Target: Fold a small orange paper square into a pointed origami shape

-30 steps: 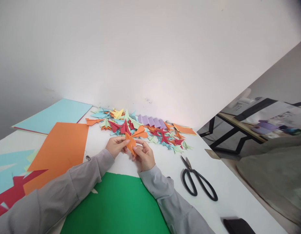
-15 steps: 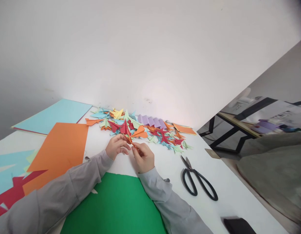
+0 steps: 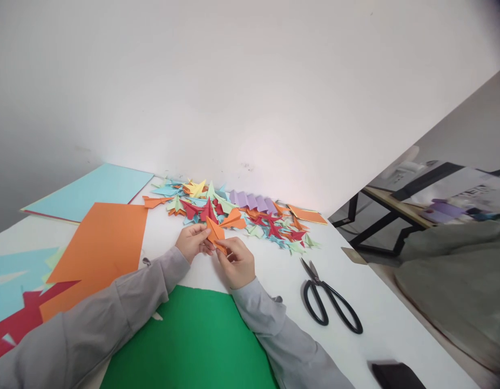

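Between my hands is a small folded piece of orange paper (image 3: 216,232), its pointed end facing away from me and a flat face turned up. My left hand (image 3: 191,241) pinches its left edge with thumb and fingers. At the near right corner, my right hand (image 3: 236,262) grips it between thumb and forefinger. Just beyond lies a long pile of small folded paper planes (image 3: 195,209) in red, orange, yellow, green and blue. A sheet of green paper (image 3: 193,340) lies under my forearms.
Black-handled scissors (image 3: 321,292) lie slightly spread on the right. A dark object (image 3: 397,375) sits at the near right. Pleated purple paper (image 3: 253,201) stands against the wall. Orange (image 3: 100,243) and light blue sheets (image 3: 94,189) lie on the left, with cut scraps (image 3: 21,319) nearer me.
The orange folded paper has turned from edge-on to showing its broad face. My left fingers have closed in on its side; my right hand has barely shifted.
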Demonstrator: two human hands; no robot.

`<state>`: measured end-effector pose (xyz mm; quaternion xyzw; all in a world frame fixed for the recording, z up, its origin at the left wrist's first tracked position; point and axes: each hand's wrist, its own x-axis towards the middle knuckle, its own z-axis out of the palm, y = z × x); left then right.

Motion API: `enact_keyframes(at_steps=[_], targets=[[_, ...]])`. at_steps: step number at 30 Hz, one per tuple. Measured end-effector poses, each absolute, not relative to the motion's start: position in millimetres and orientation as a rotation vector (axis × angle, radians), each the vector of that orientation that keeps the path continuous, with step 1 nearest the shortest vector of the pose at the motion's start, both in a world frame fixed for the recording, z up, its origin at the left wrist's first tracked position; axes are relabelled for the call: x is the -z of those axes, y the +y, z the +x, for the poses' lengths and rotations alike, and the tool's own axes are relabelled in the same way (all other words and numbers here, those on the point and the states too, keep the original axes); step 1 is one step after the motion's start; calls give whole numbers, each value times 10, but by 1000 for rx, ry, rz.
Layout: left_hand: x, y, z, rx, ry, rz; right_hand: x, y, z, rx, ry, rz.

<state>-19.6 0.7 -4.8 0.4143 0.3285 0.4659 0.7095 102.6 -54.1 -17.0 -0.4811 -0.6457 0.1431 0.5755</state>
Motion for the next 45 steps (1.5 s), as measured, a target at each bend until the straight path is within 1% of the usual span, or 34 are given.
enact_keyframes(at_steps=[8, 16, 20, 24, 31, 34, 36, 39, 45], targets=[[48, 9, -196, -1058, 745, 896, 203, -549, 1040, -362, -1540, -1136], [9, 6, -197, -1095, 755, 859, 225, -539, 1042, -491, -1409, -1141], [-34, -2, -217, -1014, 713, 835, 179, -546, 1020, -592, -1202, -1133], [-46, -36, -209, -940, 728, 950, 93, -561, 985, -704, -1059, -1098], [-14, -29, -203, -1013, 698, 902, 107, -533, 973, -1050, -932, -1052], [-12, -9, -214, -1006, 706, 847, 145, -520, 988, -1123, -898, -1050], [-11, -3, -214, -999, 720, 828, 161, -513, 1002, -1099, -858, -1037], [-7, -7, -206, -996, 741, 846, 180, -497, 1033, -945, -859, -1049], [3, -9, -205, -981, 715, 868, 242, -481, 1084, -667, -1278, -1083]])
